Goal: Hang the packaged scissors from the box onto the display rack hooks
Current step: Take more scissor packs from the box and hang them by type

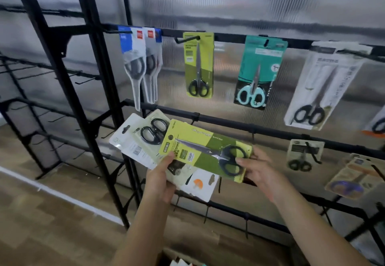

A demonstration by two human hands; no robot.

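Green scissors pack [206, 153]: lies sideways atop a fanned stack [145, 140], below the rack's top-row matching pack [199, 65]. Right hand [258, 172] pinches its handle end; left hand [162, 180] clasps the stack beneath. Risk: lower packs slide from the loosely fanned grip when the top one lifts away.

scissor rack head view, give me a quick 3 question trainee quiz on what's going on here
1. True or false: a green pack of scissors already hangs on the top rail.
2. Which hand pinches the handle end of the green pack on top of the held stack? A) left hand B) right hand
3. Fill in: the teal pack hangs between the hung green pack and the ______ pack.

Key
1. True.
2. B; the left hand holds the fanned stack of packs from below.
3. White.
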